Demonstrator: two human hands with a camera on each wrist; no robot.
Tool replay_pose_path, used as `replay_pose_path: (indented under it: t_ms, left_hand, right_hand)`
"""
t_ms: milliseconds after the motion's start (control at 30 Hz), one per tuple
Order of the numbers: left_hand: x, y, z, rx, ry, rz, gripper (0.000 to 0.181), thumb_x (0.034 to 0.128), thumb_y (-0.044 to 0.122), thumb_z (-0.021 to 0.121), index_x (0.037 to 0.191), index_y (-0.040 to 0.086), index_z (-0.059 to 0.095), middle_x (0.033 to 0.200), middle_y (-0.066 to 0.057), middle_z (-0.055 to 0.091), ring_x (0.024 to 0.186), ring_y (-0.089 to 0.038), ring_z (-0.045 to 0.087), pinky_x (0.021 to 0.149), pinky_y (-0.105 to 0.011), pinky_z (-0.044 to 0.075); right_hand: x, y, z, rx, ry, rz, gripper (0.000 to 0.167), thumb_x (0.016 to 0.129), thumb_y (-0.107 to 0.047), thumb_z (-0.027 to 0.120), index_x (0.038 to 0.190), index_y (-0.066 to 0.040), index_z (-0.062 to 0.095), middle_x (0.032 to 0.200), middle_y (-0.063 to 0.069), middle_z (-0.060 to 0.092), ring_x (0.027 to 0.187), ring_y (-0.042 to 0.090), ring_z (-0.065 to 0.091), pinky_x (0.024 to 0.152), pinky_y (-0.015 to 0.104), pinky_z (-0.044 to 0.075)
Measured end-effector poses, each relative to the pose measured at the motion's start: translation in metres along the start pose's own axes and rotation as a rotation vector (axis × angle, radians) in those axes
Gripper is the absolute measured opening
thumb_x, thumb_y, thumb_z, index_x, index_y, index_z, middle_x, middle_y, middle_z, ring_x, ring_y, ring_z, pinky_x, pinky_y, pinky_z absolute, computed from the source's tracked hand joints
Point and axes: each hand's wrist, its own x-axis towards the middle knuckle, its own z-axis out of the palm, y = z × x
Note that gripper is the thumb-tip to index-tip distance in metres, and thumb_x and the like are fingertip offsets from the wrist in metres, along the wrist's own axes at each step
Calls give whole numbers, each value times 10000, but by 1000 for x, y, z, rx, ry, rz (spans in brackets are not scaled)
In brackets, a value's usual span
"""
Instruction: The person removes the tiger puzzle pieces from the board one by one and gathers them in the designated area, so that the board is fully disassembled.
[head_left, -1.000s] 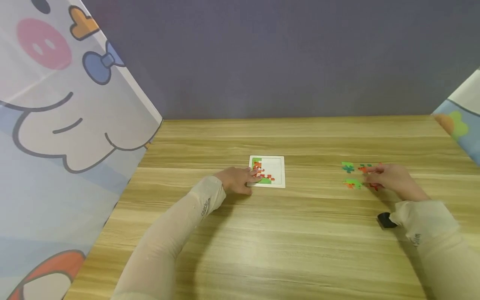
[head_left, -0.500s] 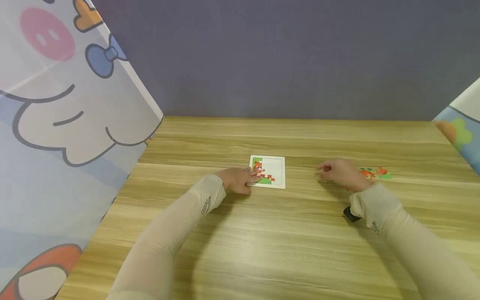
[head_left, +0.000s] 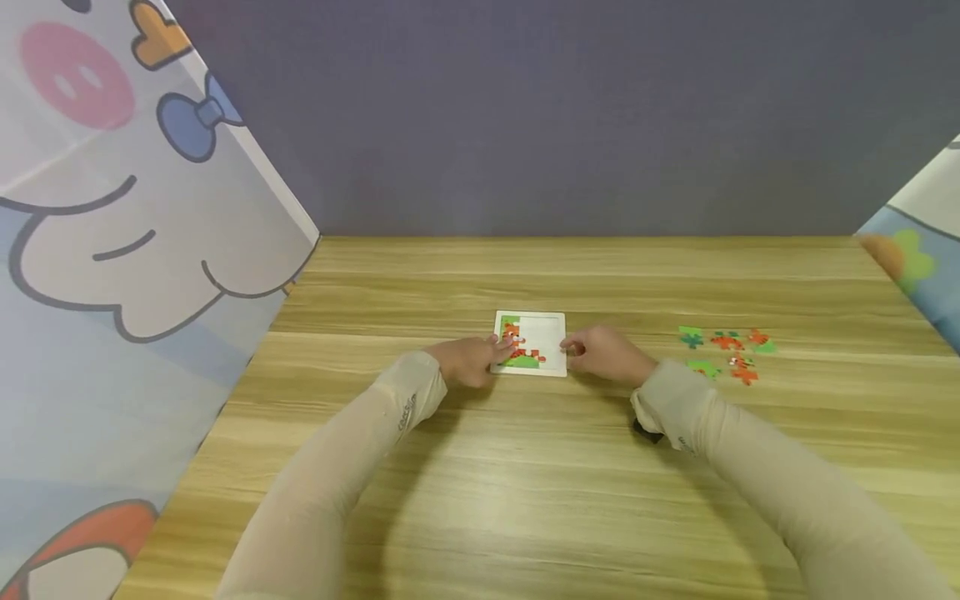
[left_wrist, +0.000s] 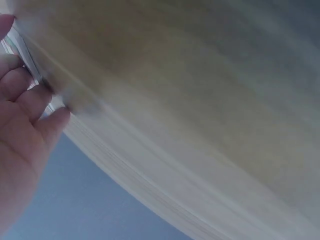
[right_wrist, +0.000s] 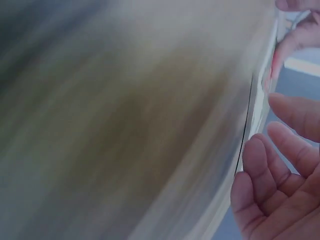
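A white square puzzle tray (head_left: 553,333) lies on the table, with joined tiger puzzle pieces (head_left: 521,360) along its left side and bottom. My left hand (head_left: 468,361) rests on the tray's left edge, its fingers reaching over the pieces; the left wrist view shows the same hand (left_wrist: 22,120) at the edge of the view. At the tray's right edge is my right hand (head_left: 609,354), fingertips against or just beside the rim. In the right wrist view, this hand's (right_wrist: 285,170) thumb and forefinger stand apart, with no piece seen between them.
Several loose puzzle pieces (head_left: 726,342), orange, green and teal, lie to the right on the wooden table (head_left: 480,483). A grey panel (head_left: 570,117) rises behind the table. A cartoon-printed wall (head_left: 127,250) stands at the left.
My right hand has moved left from the loose pieces to the tray's right edge, uncovering the pieces. The left hand has stayed on the tray.
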Motion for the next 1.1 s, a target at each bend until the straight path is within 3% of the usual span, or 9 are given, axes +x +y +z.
replay_pose_path:
  t_ms: [133, 233, 400, 567, 767, 900, 1100]
  left_hand:
    - [0, 1, -2, 29, -6, -18, 690, 938, 269, 563, 1502, 132, 190, 1547, -24, 96, 1410, -251, 106, 1126, -368, 144]
    - [-1, 2, -5, 93, -10, -7, 661, 964, 388, 524, 1494, 133, 223, 1539, -19, 129, 1402, -256, 150, 1120, -381, 171]
    - [0, 4, -6, 237, 3, 11, 525, 1005, 287, 451, 1482, 151, 279, 1535, -4, 172, 1390, -235, 202, 1105, -379, 223]
    - [-2, 3, -6, 304, 30, 14, 514, 1001, 279, 469, 1477, 177, 304, 1528, 7, 212, 1377, -232, 252, 1051, -378, 331]
    - [-7, -2, -10, 418, 103, -1, 517, 999, 369, 453, 1475, 193, 353, 1530, -41, 243, 1393, -264, 230, 1063, -487, 290]
    - [-3, -4, -10, 415, 132, -34, 578, 986, 450, 427, 1501, 234, 283, 1546, -36, 194, 1413, -260, 162, 1074, -527, 241]
    - [8, -5, -8, 403, 116, -81, 648, 964, 532, 376, 1522, 249, 205, 1564, -45, 139, 1422, -266, 116, 1088, -528, 205]
  right_hand:
    - [7, -13, 7, -64, -13, -4, 286, 825, -69, 686, 1072, 75, 670, 755, 33, 604, 628, 128, 459, 624, 286, 429]
    - [15, -22, 10, -122, -15, -11, 269, 832, -98, 683, 1051, 57, 688, 861, 78, 663, 719, 170, 544, 702, 341, 478]
    - [23, -31, 14, -180, -19, -22, 252, 823, -97, 675, 1028, 47, 705, 931, 118, 675, 808, 219, 598, 781, 376, 495]
    - [28, -35, 20, -238, -28, -54, 242, 822, -84, 684, 1030, 37, 706, 932, 119, 679, 826, 224, 608, 788, 384, 492]
    - [30, -43, 20, -279, -38, -37, 210, 837, -68, 690, 1029, 16, 708, 1000, 139, 682, 920, 277, 628, 806, 392, 503]
    - [31, -46, 22, -307, -32, -30, 202, 818, -46, 709, 1011, 13, 711, 995, 143, 677, 925, 286, 629, 819, 395, 504]
    - [32, -50, 24, -338, -24, 24, 185, 807, -48, 727, 976, 24, 705, 924, 134, 647, 833, 259, 616, 743, 375, 521]
